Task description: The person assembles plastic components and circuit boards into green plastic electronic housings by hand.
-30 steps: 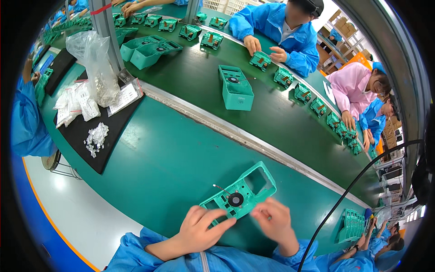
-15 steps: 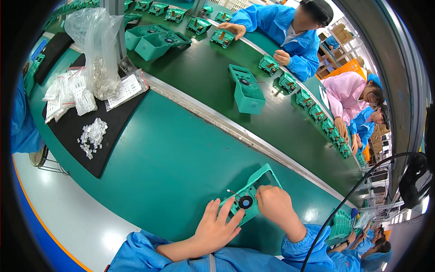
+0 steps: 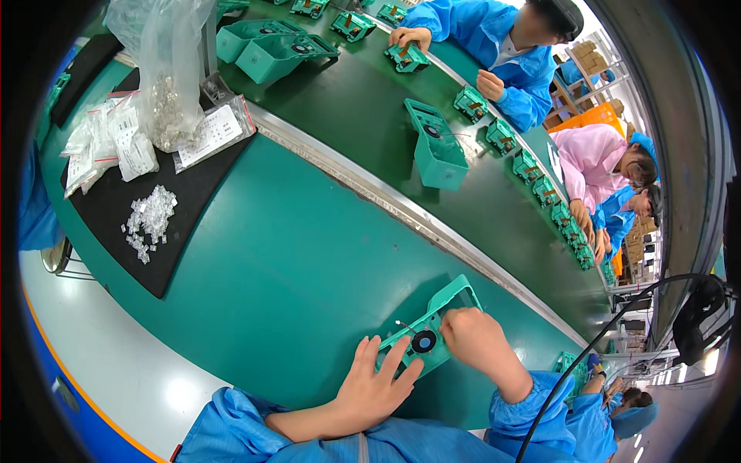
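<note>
In front of me, a green plastic housing [image 3: 443,357] lies tilted on the table, with a round black speaker [image 3: 424,341] set in it. A short wire with a small white connector [image 3: 398,322] sticks up beside the speaker. My left hand [image 3: 374,390] has its fingers spread, with the fingertips at the housing's near left side next to the speaker. My right hand [image 3: 480,339] is closed in a fist-like pinch over the right part of the housing. Whatever its fingers hold is hidden behind the hand.
Small clear parts [image 3: 151,220] are heaped on a black mat [image 3: 174,251] at left, near plastic bags [image 3: 116,143]. Beyond a metal rail [image 3: 370,189], a belt carries another green housing [image 3: 440,158] and several green assemblies [image 3: 471,103]. Co-workers sit opposite; a black cable [image 3: 587,339] crosses at right.
The view has shifted slightly. The housing and assemblies on the belt appear farther right. My hands stay at the housing in nearly the same pose.
</note>
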Demonstrator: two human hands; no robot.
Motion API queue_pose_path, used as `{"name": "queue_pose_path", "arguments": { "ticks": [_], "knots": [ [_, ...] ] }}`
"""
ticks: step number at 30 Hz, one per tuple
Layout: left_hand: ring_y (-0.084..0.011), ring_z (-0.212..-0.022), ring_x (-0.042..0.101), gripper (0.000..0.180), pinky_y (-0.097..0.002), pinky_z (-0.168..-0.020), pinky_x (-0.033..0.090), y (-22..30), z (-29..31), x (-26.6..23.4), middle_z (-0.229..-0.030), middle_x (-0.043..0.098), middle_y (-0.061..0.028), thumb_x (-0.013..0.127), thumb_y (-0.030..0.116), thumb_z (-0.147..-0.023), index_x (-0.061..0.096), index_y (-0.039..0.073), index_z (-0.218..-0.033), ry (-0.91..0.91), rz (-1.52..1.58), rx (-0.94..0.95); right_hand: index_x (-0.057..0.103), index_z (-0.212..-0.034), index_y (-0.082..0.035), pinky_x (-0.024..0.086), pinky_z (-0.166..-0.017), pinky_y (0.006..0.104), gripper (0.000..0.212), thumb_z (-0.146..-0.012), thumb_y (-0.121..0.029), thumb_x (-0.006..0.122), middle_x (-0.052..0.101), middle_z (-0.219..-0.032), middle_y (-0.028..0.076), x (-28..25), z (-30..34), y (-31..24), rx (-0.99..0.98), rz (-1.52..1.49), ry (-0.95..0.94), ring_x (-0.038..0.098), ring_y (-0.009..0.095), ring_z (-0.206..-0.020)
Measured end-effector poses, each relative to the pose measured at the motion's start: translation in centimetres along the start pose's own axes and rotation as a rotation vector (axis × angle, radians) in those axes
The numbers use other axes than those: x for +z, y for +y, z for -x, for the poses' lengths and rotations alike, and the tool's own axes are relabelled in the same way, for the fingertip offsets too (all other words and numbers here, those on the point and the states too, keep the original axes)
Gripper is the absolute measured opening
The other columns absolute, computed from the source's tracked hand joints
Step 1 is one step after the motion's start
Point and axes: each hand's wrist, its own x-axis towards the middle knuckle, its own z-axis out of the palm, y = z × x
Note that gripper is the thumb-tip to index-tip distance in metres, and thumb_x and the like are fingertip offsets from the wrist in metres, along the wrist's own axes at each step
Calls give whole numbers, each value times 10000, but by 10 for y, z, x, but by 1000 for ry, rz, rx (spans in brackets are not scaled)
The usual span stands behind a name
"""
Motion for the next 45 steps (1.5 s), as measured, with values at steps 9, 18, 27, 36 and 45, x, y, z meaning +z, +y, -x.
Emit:
{"name": "queue_pose_path", "arguments": {
  "ticks": [9, 18, 27, 36, 45],
  "knots": [
    [-426, -918, 449, 395, -527, -783, 426, 1, -3, -4, -1169, 429, -189, 623, 175, -672, 510, 87, -1041, 12, 21, -17, 527, -674, 24, 474, -544, 437, 152, -766, -97, 512, 570, -636, 208, 6, 1, 6, -84, -121, 76, 576, 374, -611],
    [-416, -984, 398, 469, -530, -819, 388, 0, -4, -5, -1169, 397, -183, 708, 255, -604, 524, 110, -1011, -24, 0, -14, 508, -696, 31, 474, -531, 421, 112, -748, -62, 543, 566, -616, 205, 4, -4, 5, -56, -116, 77, 578, 363, -590],
    [-425, -1003, 390, 492, -535, -850, 358, -2, -2, -4, -1173, 378, -192, 710, 263, -611, 510, 93, -1026, -72, 0, -35, 545, -800, -26, 472, -529, 369, 63, -752, -59, 567, 590, -696, 131, 0, 27, 17, -98, -162, 405, 590, 299, -638],
    [-425, -1024, 377, 506, -537, -869, 344, -1, -6, -4, -1185, 371, -188, 724, 252, -587, 504, 87, -1012, -97, -37, -26, 594, -1026, -107, 424, -456, 263, 393, -639, -54, 556, 555, -629, 42, 8, 54, 7, -236, 263, 240, 578, 172, -575],
    [-441, -1083, 360, 503, -548, -899, 327, -12, -9, -11, -1219, 344, -197, 726, 245, -604, 488, 72, -1013, -143, 45, -13, 585, -866, -119, 407, -447, 276, 200, -686, -200, 614, 508, -638, 17, 3, 53, 44, -239, 229, 436, 556, 156, -566]
  ]
}}
